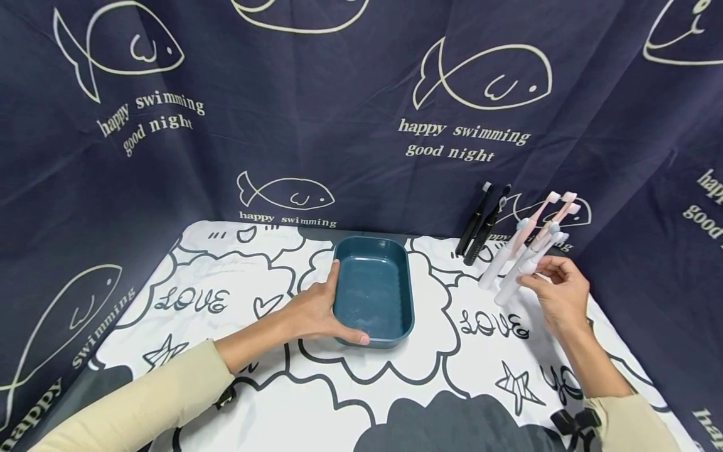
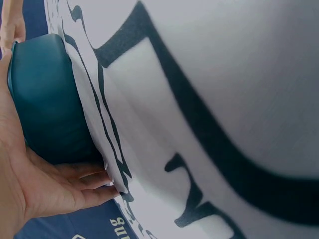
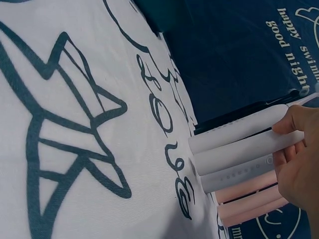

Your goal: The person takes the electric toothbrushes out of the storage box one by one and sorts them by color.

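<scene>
My left hand (image 1: 313, 311) rests against the near left corner of a dark teal rectangular box (image 1: 369, 339). Its thumb lies along the near wall and the fingers reach along the left side, fairly straight in the left wrist view. On the right, my right hand (image 1: 559, 292) pinches a white electric toothbrush (image 3: 249, 149) between thumb and fingers. Beside it stand other white electric toothbrushes (image 1: 492, 267) and pink ones (image 3: 249, 206), bunched close together and leaning. The fingertips behind the handles are partly hidden.
Two black electric toothbrushes (image 1: 471, 226) lean against the dark blue fish-print curtain (image 1: 361, 125) at the back right. A white cloth with black cartoon drawings (image 1: 226, 270) covers the table. The curtain also encloses both sides.
</scene>
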A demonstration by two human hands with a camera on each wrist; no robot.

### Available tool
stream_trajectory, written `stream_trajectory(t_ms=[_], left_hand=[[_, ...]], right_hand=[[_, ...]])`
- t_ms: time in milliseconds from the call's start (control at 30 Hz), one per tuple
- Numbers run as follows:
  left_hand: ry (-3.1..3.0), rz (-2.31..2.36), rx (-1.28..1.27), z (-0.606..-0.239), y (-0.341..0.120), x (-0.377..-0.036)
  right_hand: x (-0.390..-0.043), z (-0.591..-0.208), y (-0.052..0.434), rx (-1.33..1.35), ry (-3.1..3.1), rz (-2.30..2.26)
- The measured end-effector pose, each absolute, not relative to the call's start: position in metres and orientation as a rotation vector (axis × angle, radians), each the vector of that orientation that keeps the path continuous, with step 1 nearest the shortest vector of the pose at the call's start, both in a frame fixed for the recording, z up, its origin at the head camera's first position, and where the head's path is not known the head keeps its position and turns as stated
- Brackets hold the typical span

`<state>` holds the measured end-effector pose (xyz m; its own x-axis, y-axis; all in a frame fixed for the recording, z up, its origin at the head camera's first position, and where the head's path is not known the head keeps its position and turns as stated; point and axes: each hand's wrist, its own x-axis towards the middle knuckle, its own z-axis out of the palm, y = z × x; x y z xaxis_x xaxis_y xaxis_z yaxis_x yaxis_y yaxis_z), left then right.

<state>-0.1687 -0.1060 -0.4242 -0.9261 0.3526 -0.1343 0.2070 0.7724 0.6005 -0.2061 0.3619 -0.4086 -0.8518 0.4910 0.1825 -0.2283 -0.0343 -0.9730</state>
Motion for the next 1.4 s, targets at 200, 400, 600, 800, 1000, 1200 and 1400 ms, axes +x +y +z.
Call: stream_trajectory(t_ms=[200, 400, 600, 800, 1000, 1200, 1400], left_hand=[[2.721, 0.885, 0.441, -0.423, -0.106, -0.168], [2.723, 0.880, 0.433, -0.424, -0.105, -0.168], [2.716, 0.889, 0.423, -0.424, -0.106, -0.167], [2.712, 0.890, 0.429, -0.423, -0.106, -0.167], [2.727, 0.880, 0.432, -0.421, -0.106, -0.168], [2.733, 0.898, 0.419, -0.423, -0.105, -0.167], [2.719, 0.952, 0.416, -0.425, -0.107, -0.165]], right_hand=[[-0.209, -0.411, 0.362, -0.297, -1.826, 1.893], [-0.208, -0.411, 0.362, -0.301, -1.872, 1.874], [-0.206, -0.412, 0.361, -0.316, -1.934, 1.812], [-0.206, -0.413, 0.359, -0.295, -1.955, 1.765], [-0.206, -0.413, 0.361, -0.278, -1.930, 1.779], [-0.202, -0.414, 0.363, -0.256, -1.883, 1.793], [-0.192, -0.409, 0.364, -0.319, -1.886, 1.727]])
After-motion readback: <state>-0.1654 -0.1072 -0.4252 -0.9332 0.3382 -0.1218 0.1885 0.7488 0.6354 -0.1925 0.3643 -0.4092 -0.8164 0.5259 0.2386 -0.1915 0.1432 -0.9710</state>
